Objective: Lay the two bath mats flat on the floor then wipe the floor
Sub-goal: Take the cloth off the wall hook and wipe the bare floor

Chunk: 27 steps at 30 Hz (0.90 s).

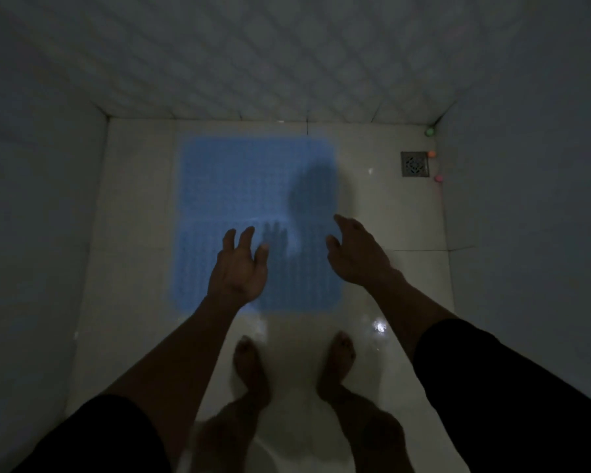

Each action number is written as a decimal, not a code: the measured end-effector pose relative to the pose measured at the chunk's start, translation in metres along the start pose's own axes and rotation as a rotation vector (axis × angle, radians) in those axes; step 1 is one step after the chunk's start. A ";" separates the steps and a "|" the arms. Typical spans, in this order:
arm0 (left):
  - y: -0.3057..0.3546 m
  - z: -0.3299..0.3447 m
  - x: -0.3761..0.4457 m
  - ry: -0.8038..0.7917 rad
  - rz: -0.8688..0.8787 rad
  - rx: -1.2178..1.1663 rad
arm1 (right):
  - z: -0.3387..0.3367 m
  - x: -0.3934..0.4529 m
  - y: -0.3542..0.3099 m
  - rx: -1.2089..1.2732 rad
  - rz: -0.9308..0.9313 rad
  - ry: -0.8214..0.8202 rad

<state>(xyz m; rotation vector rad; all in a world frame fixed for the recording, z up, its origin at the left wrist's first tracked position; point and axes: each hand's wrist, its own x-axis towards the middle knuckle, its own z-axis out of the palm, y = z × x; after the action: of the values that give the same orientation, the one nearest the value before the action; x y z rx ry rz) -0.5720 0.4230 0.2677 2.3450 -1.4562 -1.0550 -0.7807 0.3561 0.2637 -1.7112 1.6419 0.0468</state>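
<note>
Two light blue bath mats lie flat on the white tiled floor (pixel 137 199), one behind the other with a seam between them. The far mat (pixel 232 179) reaches toward the back wall; the near mat (pixel 198 261) ends just ahead of my bare feet. My left hand (pixel 239 268) hovers above the near mat with fingers spread and nothing in it. My right hand (pixel 355 254) hangs over the mats' right edge, fingers loosely apart and also empty. Shadows of my hands and head fall on the mats. The room is dim.
A square metal floor drain (pixel 414 164) sits at the back right corner. Three small coloured objects, green (pixel 430 131), orange (pixel 431 153) and pink (pixel 438 178), lie along the right wall. Tiled walls close in on the left, back and right. The floor by my feet (pixel 249 367) looks wet.
</note>
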 end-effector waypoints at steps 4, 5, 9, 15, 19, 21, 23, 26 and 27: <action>0.058 -0.072 -0.033 0.069 0.040 -0.008 | -0.072 -0.037 -0.038 0.024 -0.055 0.014; 0.074 -0.090 -0.039 0.096 0.065 -0.005 | -0.092 -0.044 -0.047 0.025 -0.066 0.027; 0.134 -0.147 -0.068 0.196 0.156 0.015 | -0.170 -0.076 -0.077 0.020 -0.121 0.078; 0.229 -0.210 -0.086 0.292 0.344 0.017 | -0.285 -0.104 -0.111 0.038 -0.181 0.244; 0.296 -0.260 -0.089 0.388 0.467 0.008 | -0.364 -0.116 -0.139 0.055 -0.215 0.381; 0.317 -0.278 -0.088 0.422 0.504 0.024 | -0.390 -0.122 -0.148 0.075 -0.225 0.435; 0.338 -0.297 -0.088 0.446 0.562 0.031 | -0.415 -0.132 -0.157 0.092 -0.225 0.507; 0.366 -0.323 -0.089 0.467 0.634 0.031 | -0.446 -0.148 -0.166 0.095 -0.204 0.585; 0.375 -0.332 -0.090 0.473 0.656 0.026 | -0.455 -0.153 -0.169 0.091 -0.199 0.607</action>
<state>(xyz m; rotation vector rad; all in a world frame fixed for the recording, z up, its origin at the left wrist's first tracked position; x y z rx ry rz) -0.6446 0.2438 0.7380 1.7311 -1.8196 -0.2886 -0.8689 0.2280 0.7484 -1.9201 1.8370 -0.6926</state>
